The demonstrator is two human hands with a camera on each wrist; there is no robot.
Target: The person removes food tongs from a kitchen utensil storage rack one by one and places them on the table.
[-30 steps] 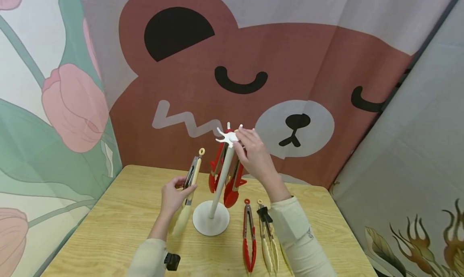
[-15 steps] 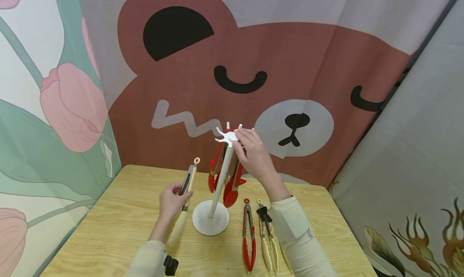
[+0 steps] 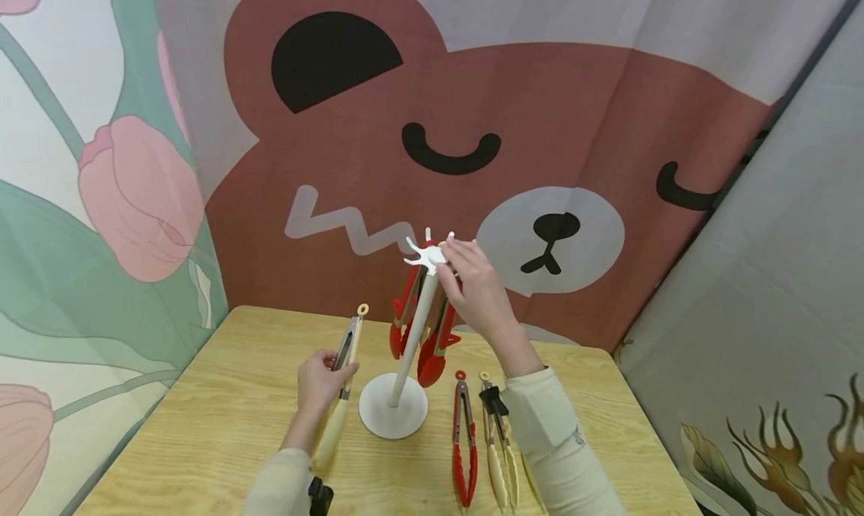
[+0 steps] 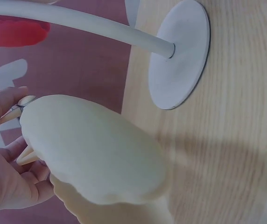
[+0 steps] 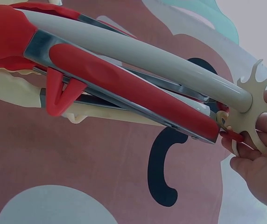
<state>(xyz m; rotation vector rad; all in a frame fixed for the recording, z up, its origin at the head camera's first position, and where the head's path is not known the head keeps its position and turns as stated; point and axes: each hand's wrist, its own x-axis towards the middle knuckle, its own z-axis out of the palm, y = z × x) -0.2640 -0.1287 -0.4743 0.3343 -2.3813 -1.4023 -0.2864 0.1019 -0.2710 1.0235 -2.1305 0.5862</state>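
My left hand point(image 3: 320, 381) grips a pair of cream-tipped kitchen tongs point(image 3: 332, 432) by the handles, left of a white hook stand point(image 3: 413, 336). The ring end points up and the scalloped tips point(image 4: 94, 147) hang down over the table. With curled fingers my right hand point(image 3: 481, 285) holds the stand's hooked top point(image 5: 249, 105). Red tongs point(image 5: 124, 84) hang from the hooks, and a second red pair point(image 3: 401, 317) hangs behind the pole. Cream tongs point(image 5: 12, 88) also hang there, mostly hidden in the head view.
On the wooden table point(image 3: 223, 396), red tongs point(image 3: 463, 441) and cream tongs point(image 3: 502, 448) lie right of the stand's round base point(image 3: 378, 407). Another cream edge there is mostly covered by the right sleeve point(image 3: 560, 433). A bear-print curtain point(image 3: 324, 283) hangs behind the table.
My left hand has lowered the cream tongs and drawn them slightly left, away from the stand. The right hand stays at the hooked top.
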